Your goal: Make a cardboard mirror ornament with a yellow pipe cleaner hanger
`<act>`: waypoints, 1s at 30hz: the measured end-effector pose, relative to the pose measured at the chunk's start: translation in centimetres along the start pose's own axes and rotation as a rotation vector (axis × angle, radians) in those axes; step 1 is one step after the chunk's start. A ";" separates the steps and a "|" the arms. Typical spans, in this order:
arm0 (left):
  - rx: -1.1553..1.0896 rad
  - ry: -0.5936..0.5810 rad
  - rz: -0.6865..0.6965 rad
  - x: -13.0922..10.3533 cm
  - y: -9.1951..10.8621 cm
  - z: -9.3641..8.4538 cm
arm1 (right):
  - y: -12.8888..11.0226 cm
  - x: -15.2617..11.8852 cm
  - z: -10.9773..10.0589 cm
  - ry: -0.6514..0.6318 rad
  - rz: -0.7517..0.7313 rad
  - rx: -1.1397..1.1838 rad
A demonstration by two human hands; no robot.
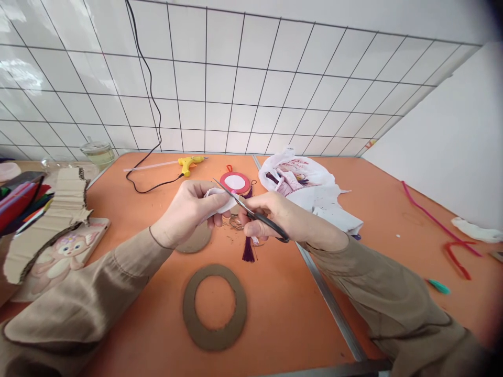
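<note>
My left hand [192, 209] pinches a piece of white cloth or paper [217, 205]; which of the two I cannot tell. My right hand [275, 214] grips black-handled scissors [271, 226], their blades lying across the right edge of the white piece. Just behind the hands lies a red ring with a white centre [234, 182] and a small red loop at its top. Below my right hand a dark purple tassel [248, 250] rests on the table. A round cardboard disc [195, 240] is partly hidden under my left hand. Nearer to me lies a cardboard ring [188, 309].
A yellow glue gun [187, 165] with a black cord lies at the back. Behind my right hand sits a white plastic bag [310, 170] with fabric in it. Torn corrugated cardboard [58, 220] and pens are at left, near a glass cup [98, 152]. Pipe cleaners [428, 212] lie right.
</note>
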State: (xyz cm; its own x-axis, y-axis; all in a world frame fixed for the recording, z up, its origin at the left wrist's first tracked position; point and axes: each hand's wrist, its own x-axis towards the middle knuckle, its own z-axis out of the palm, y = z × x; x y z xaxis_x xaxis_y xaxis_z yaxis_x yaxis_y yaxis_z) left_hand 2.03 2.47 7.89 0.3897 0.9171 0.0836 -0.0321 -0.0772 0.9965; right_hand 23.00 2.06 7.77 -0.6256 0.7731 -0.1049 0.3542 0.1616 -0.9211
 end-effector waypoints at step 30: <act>-0.016 -0.040 -0.006 0.0 -0.2 -0.1 | 0.3 0.2 -0.2 -0.016 -0.016 -0.011</act>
State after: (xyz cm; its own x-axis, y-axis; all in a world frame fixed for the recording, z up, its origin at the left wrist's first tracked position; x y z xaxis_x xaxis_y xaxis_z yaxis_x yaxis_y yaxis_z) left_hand 1.94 2.49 7.73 0.4268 0.9009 0.0783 -0.0440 -0.0658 0.9969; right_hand 23.18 2.37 7.54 -0.6422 0.7605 -0.0961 0.3517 0.1808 -0.9185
